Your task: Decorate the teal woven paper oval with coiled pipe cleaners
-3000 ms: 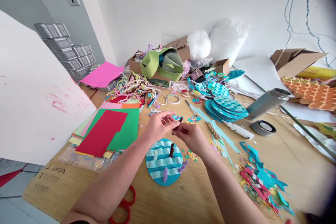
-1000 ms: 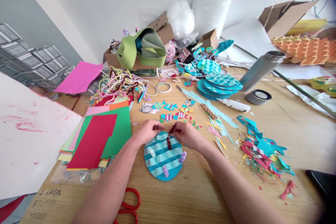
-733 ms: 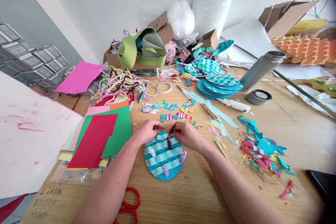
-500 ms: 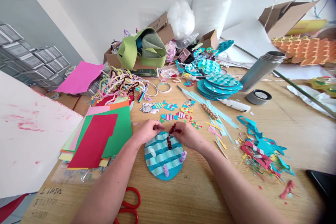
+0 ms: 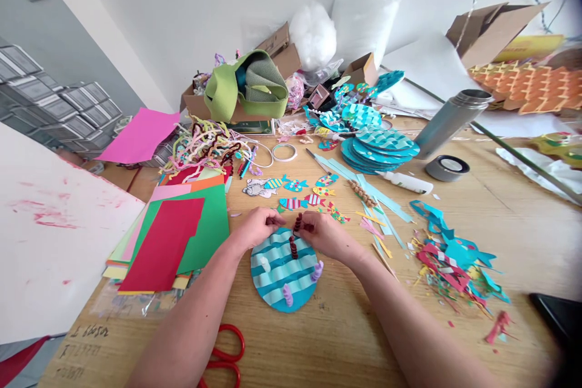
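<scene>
A round blue paper disc (image 5: pixel 268 284) with wavy light-blue strips lies flat on the table before me. On it sit two lilac coiled pipe cleaners (image 5: pixel 288 295), a white one (image 5: pixel 264 264) and a dark brown one (image 5: pixel 293 248). My right hand (image 5: pixel 328 233) pinches another dark brown coiled pipe cleaner (image 5: pixel 298 222) at the disc's upper edge. Curled over the upper left rim, my left hand (image 5: pixel 260 225) has its fingers closed at the disc; their tips are partly hidden. Several small paper fish (image 5: pixel 293 202) lie just beyond both hands.
Red-handled scissors (image 5: pixel 230 345) lie at the near edge. Coloured paper sheets (image 5: pixel 166 242) are stacked left, below a heap of pipe cleaners (image 5: pixel 204 145). To the right are a glue bottle (image 5: pixel 407 182), stacked blue discs (image 5: pixel 379 151), a steel flask (image 5: pixel 452 121) and paper scraps (image 5: pixel 454 267).
The pinched brown pipe cleaner stands slightly more upright in my right hand. Both hands keep nearly the same place, and the disc has hardly moved.
</scene>
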### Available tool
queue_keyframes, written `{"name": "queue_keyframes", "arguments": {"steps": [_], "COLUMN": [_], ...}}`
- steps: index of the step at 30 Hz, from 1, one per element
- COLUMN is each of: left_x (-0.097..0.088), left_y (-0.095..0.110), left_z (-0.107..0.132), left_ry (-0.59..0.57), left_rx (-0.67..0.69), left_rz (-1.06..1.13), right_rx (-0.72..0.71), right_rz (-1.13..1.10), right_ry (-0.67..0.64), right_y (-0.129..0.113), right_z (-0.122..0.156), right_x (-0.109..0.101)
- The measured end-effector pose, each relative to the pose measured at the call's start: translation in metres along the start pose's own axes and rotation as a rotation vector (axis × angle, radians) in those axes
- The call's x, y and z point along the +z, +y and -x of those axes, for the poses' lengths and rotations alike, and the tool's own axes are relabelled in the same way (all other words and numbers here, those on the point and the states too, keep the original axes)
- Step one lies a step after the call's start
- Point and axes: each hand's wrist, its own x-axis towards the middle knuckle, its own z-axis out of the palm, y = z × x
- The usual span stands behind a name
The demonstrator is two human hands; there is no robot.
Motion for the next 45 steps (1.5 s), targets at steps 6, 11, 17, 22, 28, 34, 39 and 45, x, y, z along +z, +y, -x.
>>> {"name": "queue_keyframes", "arguments": {"steps": [6, 11, 17, 22, 28, 34, 39, 45], "left_x": [0.0, 0.0, -0.001, -0.001, -0.002, -0.002, -0.002, -0.002], "left_y": [0.001, -0.002, 0.0, 0.001, 0.001, 0.004, 0.004, 0.002], "left_z": [0.001, 0.0, 0.001, 0.001, 0.001, 0.002, 0.002, 0.001], "left_ry": [-0.002, 0.001, -0.004, -0.011, -0.034, -0.04, -0.039, -0.043], "left_rx": [-0.006, 0.012, 0.004, 0.012, 0.01, 0.022, 0.039, 0.04], "left_rz": [-0.007, -0.016, -0.017, -0.016, -0.027, -0.082, -0.125, -0.134], "right_rx": [0.034, 0.017, 0.033, 0.006, 0.029, 0.034, 0.031, 0.025], "right_rz": [0.044, 0.026, -0.03, -0.08, -0.058, -0.058, -0.045, -0.027], "right_ry": [-0.007, -0.018, -0.062, -0.13, -0.17, -0.188, -0.205, -0.182], "right_y": [-0.002, 0.003, 0.012, 0.013, 0.012, 0.007, 0.004, 0.006], "right_z": [0.0, -0.001, -0.002, -0.003, -0.004, -0.002, -0.003, -0.003], "right_x": [-0.001, 0.0, 0.0, -0.003, -0.007, -0.014, -0.016, -0.013]}}
